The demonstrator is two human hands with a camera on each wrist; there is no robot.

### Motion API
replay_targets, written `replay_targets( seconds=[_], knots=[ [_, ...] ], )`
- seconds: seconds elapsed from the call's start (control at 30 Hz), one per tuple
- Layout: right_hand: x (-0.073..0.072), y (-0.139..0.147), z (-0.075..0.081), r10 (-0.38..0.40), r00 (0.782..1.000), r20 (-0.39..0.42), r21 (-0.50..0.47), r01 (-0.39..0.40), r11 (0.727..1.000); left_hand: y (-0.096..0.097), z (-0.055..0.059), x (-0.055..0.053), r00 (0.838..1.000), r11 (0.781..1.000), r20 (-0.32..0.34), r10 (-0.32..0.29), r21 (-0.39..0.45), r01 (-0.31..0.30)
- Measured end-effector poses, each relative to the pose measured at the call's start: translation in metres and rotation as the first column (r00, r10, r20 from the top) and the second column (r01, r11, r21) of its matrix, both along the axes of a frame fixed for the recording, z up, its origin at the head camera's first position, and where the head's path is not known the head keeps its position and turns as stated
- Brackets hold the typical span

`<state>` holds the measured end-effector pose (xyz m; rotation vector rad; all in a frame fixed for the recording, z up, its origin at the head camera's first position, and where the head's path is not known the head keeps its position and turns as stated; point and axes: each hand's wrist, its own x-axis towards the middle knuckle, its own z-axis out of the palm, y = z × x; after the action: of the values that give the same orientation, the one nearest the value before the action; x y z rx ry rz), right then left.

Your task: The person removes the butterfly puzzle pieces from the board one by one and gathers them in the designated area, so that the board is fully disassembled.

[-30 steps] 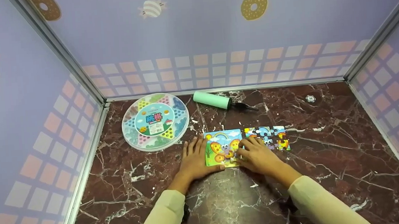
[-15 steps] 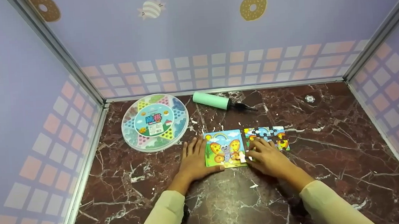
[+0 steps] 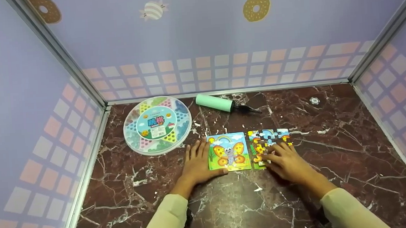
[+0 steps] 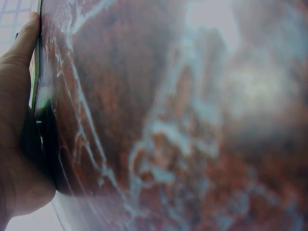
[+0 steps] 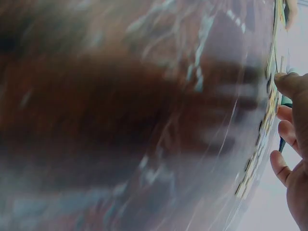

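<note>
In the head view my left hand (image 3: 196,163) rests with straight fingers along the left edge of a square butterfly puzzle board (image 3: 215,163), thumb over its lower edge. The left wrist view shows the thumb (image 4: 26,41) at the board's edge. Right of the board, a second butterfly picture of interlocking pieces (image 3: 268,133) lies on the table, its lower right part covered by my right hand (image 3: 288,162). That hand pinches a small puzzle piece (image 3: 263,162) between thumb and index finger, at the lower left of the pieces. Its other fingers (image 5: 279,166) spread above the pieces in the right wrist view.
A round Chinese checkers box (image 3: 157,126) lies at the back left. Behind the board is a mint-green hand pump (image 3: 214,103) with a black nozzle end. A poker chip (image 3: 314,100) lies at the back right. Purple patterned walls (image 3: 197,39) enclose the marbled table.
My right hand has moved right from the board to the loose pieces, carrying the puzzle piece. The board's lower right corner is now uncovered. My left hand has stayed put.
</note>
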<state>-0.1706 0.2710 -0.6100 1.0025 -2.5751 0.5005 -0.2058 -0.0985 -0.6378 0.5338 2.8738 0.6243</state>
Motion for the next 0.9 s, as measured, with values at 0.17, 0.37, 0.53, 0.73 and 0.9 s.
replay_targets(
  seconds=[0.17,0.37,0.53,0.73,0.9],
  knots=[
    [0.004,0.015,0.000,-0.027,1.000,0.009,0.027,0.027,0.999,0.000,0.004,0.002,1.000,1.000,0.002,-0.010,0.024,0.010],
    [0.008,0.028,-0.002,-0.059,0.998,0.027,0.050,0.058,0.997,0.001,0.011,0.003,1.000,1.000,0.009,-0.011,0.027,0.010],
    [0.011,0.033,-0.005,-0.056,0.998,0.024,0.050,0.055,0.997,0.002,0.015,0.005,1.000,1.000,0.006,-0.007,0.013,0.007],
    [0.011,0.035,-0.006,-0.046,0.999,0.003,0.048,0.045,0.998,0.002,0.012,0.004,1.000,1.000,0.000,-0.006,0.023,0.006],
    [0.011,0.035,-0.006,-0.040,0.999,0.000,0.052,0.040,0.998,0.001,0.009,0.003,1.000,1.000,-0.001,-0.011,0.027,0.011]
  ],
)
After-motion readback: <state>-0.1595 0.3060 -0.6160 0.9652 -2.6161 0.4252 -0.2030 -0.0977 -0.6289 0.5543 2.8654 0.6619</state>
